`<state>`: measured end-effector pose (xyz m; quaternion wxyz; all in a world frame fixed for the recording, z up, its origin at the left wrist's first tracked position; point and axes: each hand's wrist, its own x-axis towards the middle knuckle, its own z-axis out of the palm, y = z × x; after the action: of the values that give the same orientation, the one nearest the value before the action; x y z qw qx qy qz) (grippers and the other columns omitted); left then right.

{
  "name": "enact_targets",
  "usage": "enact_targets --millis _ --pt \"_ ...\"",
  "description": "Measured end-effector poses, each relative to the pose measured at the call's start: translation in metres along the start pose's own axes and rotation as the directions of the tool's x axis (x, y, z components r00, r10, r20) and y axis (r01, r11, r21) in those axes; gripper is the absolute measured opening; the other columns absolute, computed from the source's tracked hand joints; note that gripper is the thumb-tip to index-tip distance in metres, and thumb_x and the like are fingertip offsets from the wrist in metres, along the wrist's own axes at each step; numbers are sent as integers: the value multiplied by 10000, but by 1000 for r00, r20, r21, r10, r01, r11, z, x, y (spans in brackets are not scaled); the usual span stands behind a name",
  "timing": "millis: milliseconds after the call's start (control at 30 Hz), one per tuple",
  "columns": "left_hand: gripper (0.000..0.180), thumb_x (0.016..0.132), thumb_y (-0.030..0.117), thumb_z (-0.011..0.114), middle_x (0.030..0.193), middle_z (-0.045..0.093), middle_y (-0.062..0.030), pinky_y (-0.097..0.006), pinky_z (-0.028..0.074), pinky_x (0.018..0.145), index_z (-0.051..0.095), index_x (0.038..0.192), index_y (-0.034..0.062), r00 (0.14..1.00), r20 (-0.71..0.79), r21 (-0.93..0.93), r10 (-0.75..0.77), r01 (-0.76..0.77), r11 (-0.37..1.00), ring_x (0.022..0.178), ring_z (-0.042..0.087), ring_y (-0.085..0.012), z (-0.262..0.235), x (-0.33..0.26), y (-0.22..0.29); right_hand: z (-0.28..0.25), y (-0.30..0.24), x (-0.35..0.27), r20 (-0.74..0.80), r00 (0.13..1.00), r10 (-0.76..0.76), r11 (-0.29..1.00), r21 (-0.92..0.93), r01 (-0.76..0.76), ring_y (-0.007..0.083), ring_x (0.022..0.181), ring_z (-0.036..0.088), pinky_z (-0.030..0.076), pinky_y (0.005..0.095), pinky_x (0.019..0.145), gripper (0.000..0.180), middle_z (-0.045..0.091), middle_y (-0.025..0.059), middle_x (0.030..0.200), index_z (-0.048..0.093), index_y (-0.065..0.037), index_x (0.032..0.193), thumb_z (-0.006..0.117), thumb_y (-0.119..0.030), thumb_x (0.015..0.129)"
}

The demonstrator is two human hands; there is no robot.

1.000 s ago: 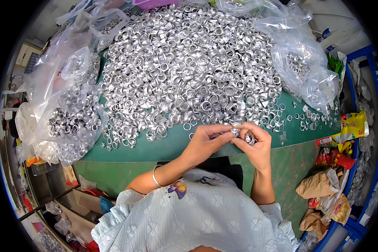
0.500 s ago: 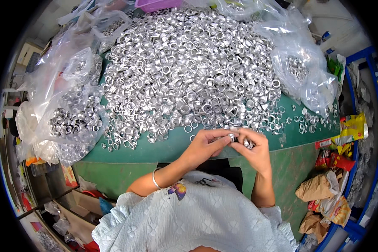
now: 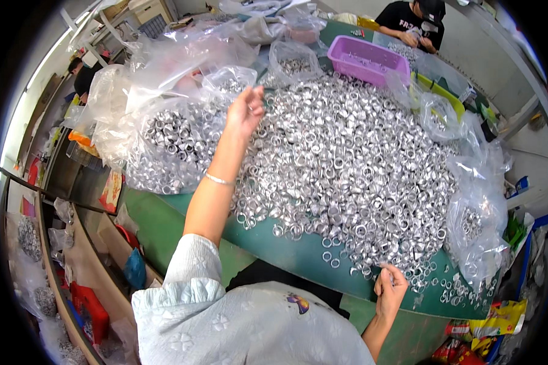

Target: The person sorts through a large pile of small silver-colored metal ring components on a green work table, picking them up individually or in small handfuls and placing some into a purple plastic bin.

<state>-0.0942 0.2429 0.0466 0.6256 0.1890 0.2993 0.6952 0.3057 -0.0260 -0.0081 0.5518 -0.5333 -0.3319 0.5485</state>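
Note:
A broad heap of silver metal rings (image 3: 347,158) covers the green table (image 3: 274,249). My left hand (image 3: 247,111) is stretched out over the heap's far left side, beside a clear plastic bag of rings (image 3: 230,81). Its fingers are curled in, and whatever they hold is too small to make out. Close to the table's front edge, my right hand (image 3: 390,287) rests by the heap's near fringe with thumb and fingers drawn together. What lies inside them is hidden.
A larger clear bag of rings (image 3: 175,143) lies at the left, another clear bag (image 3: 478,219) at the right. Behind the heap stand a purple basket (image 3: 368,59) and a yellow-green tray (image 3: 438,94). A person in black (image 3: 411,27) works across the table.
My hands, together over a ring at the front edge before, are now apart. The left has reached far out to the bags; the right stays near the edge. My view has swung left.

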Motion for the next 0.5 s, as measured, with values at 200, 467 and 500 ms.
enact_targets --millis 200,467,500 --pt "281 834 93 539 771 521 21 -157 235 412 544 1100 1 944 63 409 -323 271 871 504 331 -26 47 -66 -84 -15 -3 2 -12 999 36 990 135 -34 59 395 340 245 194 372 167 400 -15 517 566 52 880 530 -112 877" --pt "241 875 118 517 790 564 -6 -181 357 513 579 1091 31 724 337 819 -602 91 567 608 449 -29 63 -191 -165 -42 -8 10 -128 981 143 929 360 -88 45 405 260 228 180 377 155 285 -52 534 524 -14 873 467 -152 917" --pt "235 874 118 522 796 572 -10 -183 380 540 585 1085 36 714 378 841 -589 2 542 636 474 -33 60 -203 -170 -41 -10 14 -209 973 93 979 195 -52 21 409 267 207 178 388 152 325 -55 518 573 1 904 530 -144 885"
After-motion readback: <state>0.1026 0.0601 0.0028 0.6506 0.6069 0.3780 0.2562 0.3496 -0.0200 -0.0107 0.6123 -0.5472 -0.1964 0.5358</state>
